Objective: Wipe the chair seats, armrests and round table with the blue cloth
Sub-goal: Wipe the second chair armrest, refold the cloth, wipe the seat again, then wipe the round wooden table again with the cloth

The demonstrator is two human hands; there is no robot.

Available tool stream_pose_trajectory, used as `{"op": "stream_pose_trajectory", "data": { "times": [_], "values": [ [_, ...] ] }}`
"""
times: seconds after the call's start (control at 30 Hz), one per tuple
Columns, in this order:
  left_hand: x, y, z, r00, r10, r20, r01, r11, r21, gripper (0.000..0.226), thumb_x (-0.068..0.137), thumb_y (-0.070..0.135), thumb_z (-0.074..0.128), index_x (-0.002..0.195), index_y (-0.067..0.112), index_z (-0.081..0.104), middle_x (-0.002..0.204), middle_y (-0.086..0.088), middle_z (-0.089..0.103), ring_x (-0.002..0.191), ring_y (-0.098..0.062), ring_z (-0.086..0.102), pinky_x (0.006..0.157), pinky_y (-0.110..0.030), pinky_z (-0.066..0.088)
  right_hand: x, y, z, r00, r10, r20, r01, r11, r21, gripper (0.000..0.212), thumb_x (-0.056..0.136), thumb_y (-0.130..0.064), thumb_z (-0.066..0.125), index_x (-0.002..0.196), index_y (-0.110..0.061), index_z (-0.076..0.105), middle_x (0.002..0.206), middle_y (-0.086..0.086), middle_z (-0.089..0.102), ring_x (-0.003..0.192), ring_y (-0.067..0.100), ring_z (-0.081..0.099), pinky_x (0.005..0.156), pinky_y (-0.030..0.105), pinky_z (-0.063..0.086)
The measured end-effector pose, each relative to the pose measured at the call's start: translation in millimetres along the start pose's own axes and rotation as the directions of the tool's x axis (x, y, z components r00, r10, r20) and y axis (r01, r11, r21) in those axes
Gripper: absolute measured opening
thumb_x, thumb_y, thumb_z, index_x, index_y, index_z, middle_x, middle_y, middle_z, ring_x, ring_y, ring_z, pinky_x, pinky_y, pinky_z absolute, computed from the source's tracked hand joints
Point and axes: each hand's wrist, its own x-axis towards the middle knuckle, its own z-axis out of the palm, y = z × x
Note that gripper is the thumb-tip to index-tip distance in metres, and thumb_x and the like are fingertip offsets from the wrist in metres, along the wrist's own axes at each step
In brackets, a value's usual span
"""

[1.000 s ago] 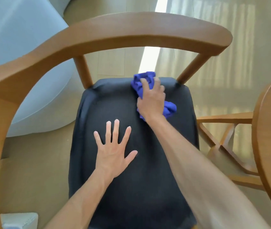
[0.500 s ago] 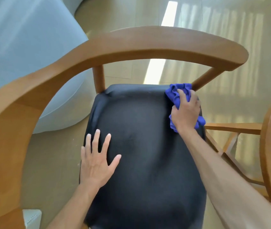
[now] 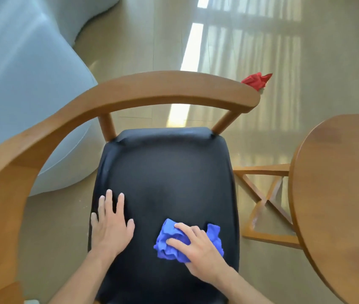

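On the black chair seat (image 3: 165,172), the right hand (image 3: 198,246) grips the blue cloth (image 3: 169,242) while the left hand (image 3: 110,227) lies flat, fingers straight

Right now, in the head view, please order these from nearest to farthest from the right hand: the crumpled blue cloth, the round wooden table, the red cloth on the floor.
1. Crumpled blue cloth: under the right hand, on the black seat.
2. Round wooden table: to the hand's right, beside the chair.
3. Red cloth: on the floor, beyond the chair's armrest end.

Bright daylight glare on floor (image 3: 196,51), wide-angle edge distortion
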Motion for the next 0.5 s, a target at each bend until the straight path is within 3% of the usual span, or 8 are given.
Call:
{"op": "stream_pose_trajectory", "data": {
  "times": [0.1,0.17,0.27,0.5],
  "values": [
    [-13.3,36.2,-23.0,0.997,0.081,-0.003,-0.081,0.997,0.004,0.074,0.095,0.042,0.042,0.154,0.018,0.003,0.161,-0.008,-0.009,0.148,-0.027,-0.003,0.117,-0.044,0.017,-9.9,-2.9,-22.7,0.938,0.343,-0.051,-0.323,0.918,0.231,0.056,0.073,-0.004,0.064,0.125,-0.027,0.060,0.143,0.006,0.041,0.105,0.024,0.053,0.091,0.033,0.048],
    [-22.6,60.4,-49.0,0.988,0.152,-0.036,-0.152,0.988,0.003,0.073,0.095,0.041,0.042,0.154,0.018,0.005,0.161,-0.008,-0.006,0.148,-0.026,-0.002,0.117,-0.045,0.016,-10.2,-5.8,-47.5,0.861,0.501,-0.090,-0.442,0.823,0.356,0.057,0.082,-0.003,0.057,0.133,-0.027,0.053,0.149,0.000,0.027,0.124,0.021,0.039,0.105,0.023,0.032],
    [-38.1,95.5,-99.7,0.982,0.180,-0.061,-0.182,0.983,-0.030,0.069,0.096,0.038,0.042,0.153,0.016,0.009,0.161,-0.009,0.001,0.148,-0.027,0.001,0.118,-0.047,0.017,-12.6,-11.1,-101.0,0.757,0.625,-0.193,-0.494,0.739,0.458,0.055,0.084,-0.002,0.057,0.134,-0.025,0.053,0.148,0.000,0.027,0.130,0.020,0.035,0.108,0.024,0.030],
    [-108.6,158.5,-216.2,0.943,0.281,-0.179,-0.286,0.958,-0.005,0.061,0.097,0.037,0.042,0.149,0.015,0.020,0.158,-0.010,0.015,0.146,-0.026,0.011,0.116,-0.048,0.020,-55.7,-46.9,-216.4,0.653,0.675,-0.344,-0.466,0.716,0.520,0.055,0.084,-0.005,0.058,0.134,-0.027,0.050,0.143,0.001,0.033,0.126,0.020,0.039,0.109,0.033,0.035]
  ]
}}
